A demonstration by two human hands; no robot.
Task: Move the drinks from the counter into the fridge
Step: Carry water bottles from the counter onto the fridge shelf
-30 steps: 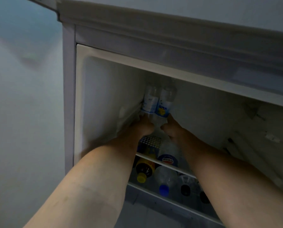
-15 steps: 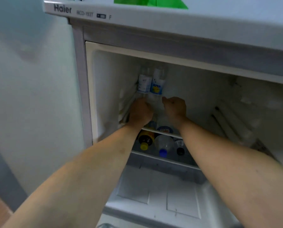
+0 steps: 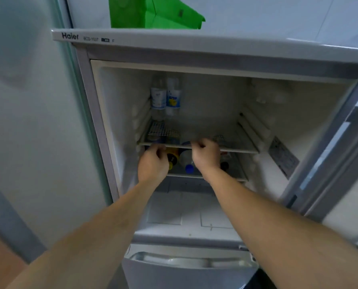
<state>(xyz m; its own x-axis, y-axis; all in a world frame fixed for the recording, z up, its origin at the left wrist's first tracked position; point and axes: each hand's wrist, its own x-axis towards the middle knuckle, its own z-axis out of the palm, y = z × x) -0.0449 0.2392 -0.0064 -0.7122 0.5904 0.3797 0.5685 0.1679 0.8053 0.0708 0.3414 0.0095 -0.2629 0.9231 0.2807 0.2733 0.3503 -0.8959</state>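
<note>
Two clear bottles stand upright at the back left of the fridge's upper shelf (image 3: pixel 234 150): one with a white label (image 3: pixel 158 99) and one with a blue and yellow label (image 3: pixel 173 98). My left hand (image 3: pixel 153 163) and my right hand (image 3: pixel 206 153) are in front of the shelf's front edge, apart from the bottles, fingers curled, holding nothing. On the shelf below lie a yellow-capped bottle (image 3: pixel 172 156) and a blue-capped bottle (image 3: pixel 187 162), partly hidden by my hands.
The open fridge (image 3: pixel 194 49) fills the view, its door (image 3: pixel 340 155) swung to the right. A green box (image 3: pixel 151 12) sits on top. A pale wall lies to the left. A closed lower door (image 3: pixel 190 265) is below.
Both hands have let go of the two upright bottles and drawn back to the shelf's front edge. The view has pulled away from the fridge.
</note>
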